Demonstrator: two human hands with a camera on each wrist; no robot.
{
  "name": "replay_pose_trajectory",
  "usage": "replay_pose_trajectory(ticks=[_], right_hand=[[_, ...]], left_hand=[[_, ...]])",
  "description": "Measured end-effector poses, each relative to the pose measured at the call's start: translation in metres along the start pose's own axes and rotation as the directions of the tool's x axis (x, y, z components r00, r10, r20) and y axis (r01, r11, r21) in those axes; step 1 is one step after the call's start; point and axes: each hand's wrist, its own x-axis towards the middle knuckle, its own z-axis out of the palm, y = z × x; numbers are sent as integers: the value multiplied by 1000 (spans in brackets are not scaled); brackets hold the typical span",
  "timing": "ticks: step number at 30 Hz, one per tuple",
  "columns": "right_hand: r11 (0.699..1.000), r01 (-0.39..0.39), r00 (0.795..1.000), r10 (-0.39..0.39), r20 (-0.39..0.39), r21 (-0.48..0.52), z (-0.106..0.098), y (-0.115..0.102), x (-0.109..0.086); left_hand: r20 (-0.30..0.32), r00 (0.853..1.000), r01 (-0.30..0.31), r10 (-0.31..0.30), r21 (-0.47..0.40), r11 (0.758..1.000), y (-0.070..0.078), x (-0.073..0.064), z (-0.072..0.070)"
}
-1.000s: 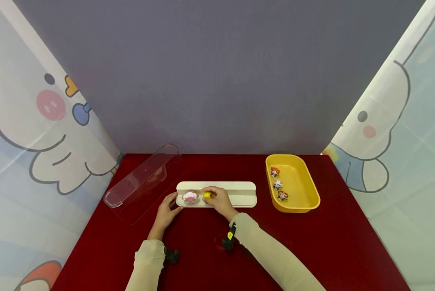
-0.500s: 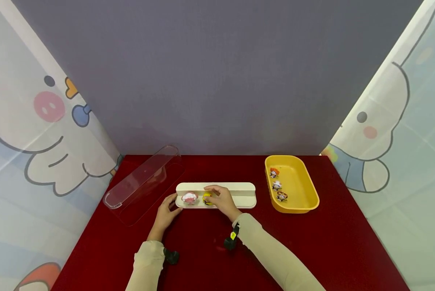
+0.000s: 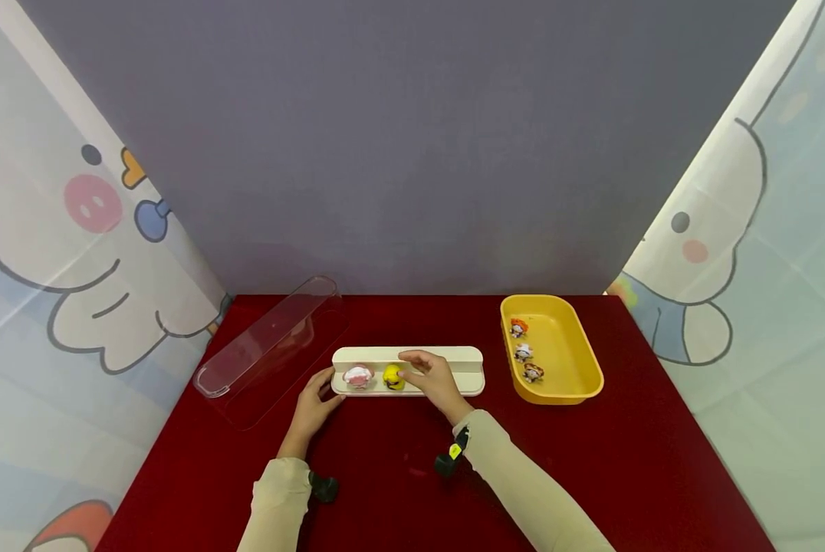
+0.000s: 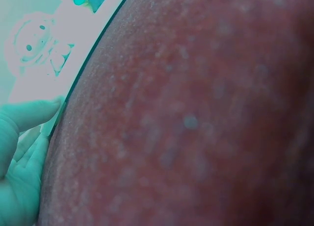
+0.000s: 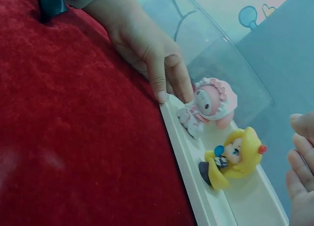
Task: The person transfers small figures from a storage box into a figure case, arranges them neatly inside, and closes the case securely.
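Note:
A long white two-step display base (image 3: 469,383) lies on the red cloth. My left hand (image 3: 312,406) holds its left end, thumb at the front corner and fingers behind, as the right wrist view also shows. On the lower step, nearest that hand, sits a pink-and-white figurine (image 5: 211,106) in a frilled hood. Beside it to the right stands a figurine with yellow hair (image 5: 238,155) and a red knob on its head. My right hand (image 3: 440,383) is just right of the yellow-haired figurine, fingers loosely bent and apart from it, holding nothing.
A yellow bin (image 3: 557,399) stands at the right with three small figurines (image 3: 524,353) along its left side. A clear plastic cover (image 3: 267,337) lies slanted at the left. A grey panel (image 3: 412,153) rises behind the table.
My right hand has let go of the yellow-haired figurine and drawn back to the right, leaving it standing on the base. The left hand stays at the base's end.

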Motion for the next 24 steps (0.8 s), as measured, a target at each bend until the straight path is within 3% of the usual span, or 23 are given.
replay_pose_trajectory(ticks=[7, 24], right_hand=[[999, 17, 999, -19, -47, -35, -15, -1, -6], [992, -32, 989, 14, -147, -123, -59, 1, -32]], left_hand=[[-17, 1000, -17, 18, 6, 1000, -1, 2, 1], [-12, 1000, 6, -6, -3, 1000, 1, 0, 2]])
